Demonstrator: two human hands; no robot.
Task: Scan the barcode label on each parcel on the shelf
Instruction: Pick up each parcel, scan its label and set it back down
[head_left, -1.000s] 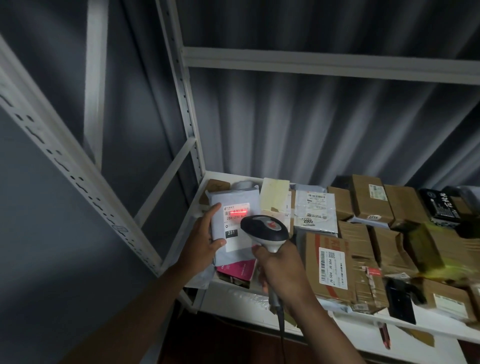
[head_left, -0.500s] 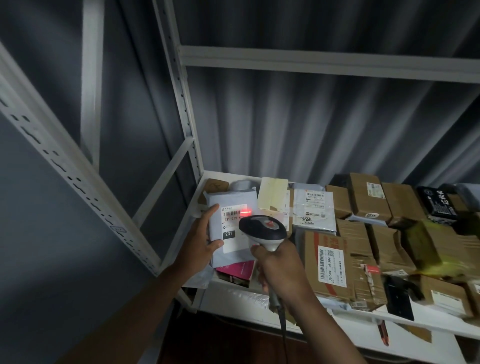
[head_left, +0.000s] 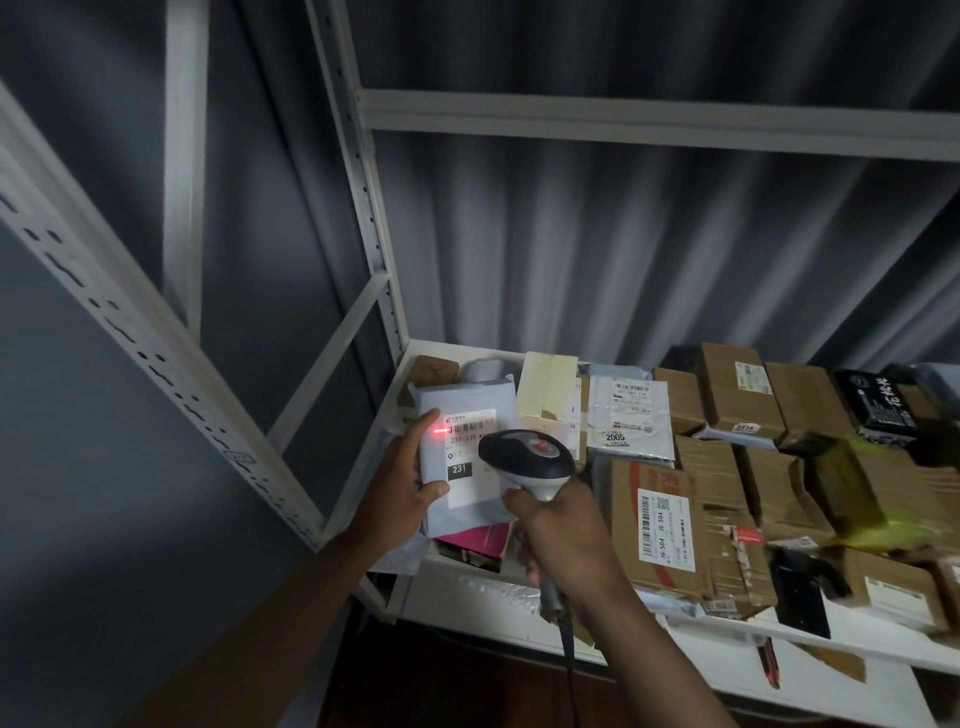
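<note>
- Since the earlier frames, the red scan line has slid leftward across the barcode label (head_left: 470, 435), from its middle to its left edge; the hands have scarcely shifted.
- A grey mailer parcel (head_left: 464, 415) carrying that label is propped at the left end of the shelf (head_left: 457, 349), its left edge gripped by the left hand (head_left: 396, 493), thumb laid across the front.
- A handheld scanner (head_left: 525, 457) is clasped by its handle in the right hand (head_left: 558, 540), head aimed at the label, just beside the parcel.
- Brown cardboard boxes (head_left: 737, 395) and a white mailer (head_left: 628, 418) are crowded along the shelf to the right.
- A pink box (head_left: 475, 540) is seen beneath the parcel.
</note>
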